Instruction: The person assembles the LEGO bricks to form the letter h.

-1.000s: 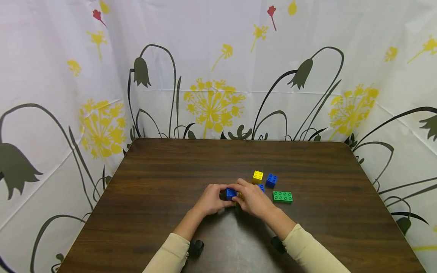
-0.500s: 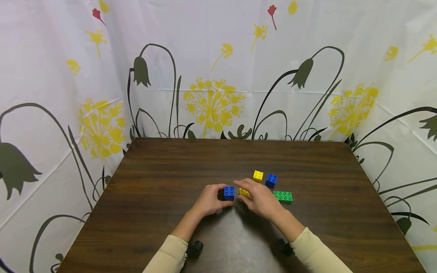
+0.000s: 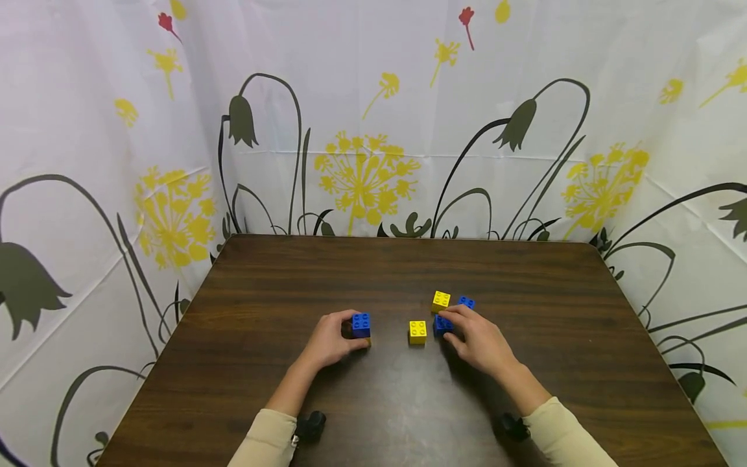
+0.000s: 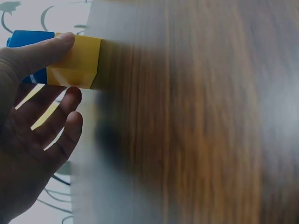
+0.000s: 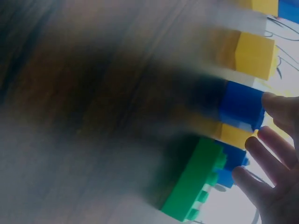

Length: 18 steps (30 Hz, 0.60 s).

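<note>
My left hand [image 3: 329, 340] pinches a stack of two toy building bricks between thumb and fingers, a blue brick [image 3: 361, 324] on top of a yellow brick [image 4: 74, 60]. In the left wrist view the thumb lies across both. On the right, the thumb and index finger of my right hand [image 3: 481, 340] straddle another blue brick [image 3: 441, 326], with the thumb tip at its edge in the right wrist view. That brick sits on the table. A lone yellow brick [image 3: 417, 332] stands between the two hands.
Behind the right hand are a second yellow brick [image 3: 441, 301] and another blue brick [image 3: 466, 302]. A long green brick [image 5: 194, 179] shows in the right wrist view, hidden by the hand in the head view. A patterned curtain [image 3: 367, 117] borders the brown table [image 3: 280, 279].
My left hand has moved left with the blue-on-yellow stack. My right hand has left the stack and the lone yellow brick, moving right to the blue brick.
</note>
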### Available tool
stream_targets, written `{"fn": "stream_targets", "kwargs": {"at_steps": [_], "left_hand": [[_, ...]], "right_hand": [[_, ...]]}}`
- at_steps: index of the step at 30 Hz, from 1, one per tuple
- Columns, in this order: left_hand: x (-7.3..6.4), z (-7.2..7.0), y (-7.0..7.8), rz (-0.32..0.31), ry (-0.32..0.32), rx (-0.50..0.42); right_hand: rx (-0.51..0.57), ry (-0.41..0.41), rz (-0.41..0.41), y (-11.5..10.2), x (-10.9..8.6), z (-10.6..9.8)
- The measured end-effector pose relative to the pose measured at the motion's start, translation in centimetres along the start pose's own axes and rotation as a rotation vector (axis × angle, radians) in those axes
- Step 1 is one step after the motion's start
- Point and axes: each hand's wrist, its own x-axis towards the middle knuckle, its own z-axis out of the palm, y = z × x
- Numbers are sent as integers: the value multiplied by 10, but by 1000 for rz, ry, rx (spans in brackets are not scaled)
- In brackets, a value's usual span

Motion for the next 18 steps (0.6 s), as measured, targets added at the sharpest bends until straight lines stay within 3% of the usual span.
{"fn": "stream_targets", "kwargs": {"at_steps": [10,14,18], "left_hand": [[-8,-11,-11,-22,57,-19],[-12,-16,-11,-22,59,-81],[-13,-28,-2,5,76,-161]], "right_hand": [[0,-12,-10,10,0,6],[13,-5,-32,12,1,7],[31,-3,-34,13,2,7]]}}
